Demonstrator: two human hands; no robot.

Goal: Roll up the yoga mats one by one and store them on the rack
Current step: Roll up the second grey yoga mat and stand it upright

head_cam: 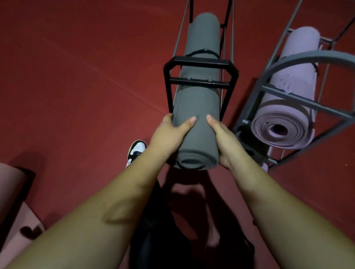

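Our left hand [168, 135] and right hand [222, 138] wrap the near end of the rolled grey mat [198, 110], fingers and thumbs curled around it from either side. At the floor's left edge we see a pink mat [2, 190] (partly unrolled). We hold the grey roll inside the black rack [200, 67]. Right of it, a lilac mat [289, 110] stands in the grey rack [312, 101].
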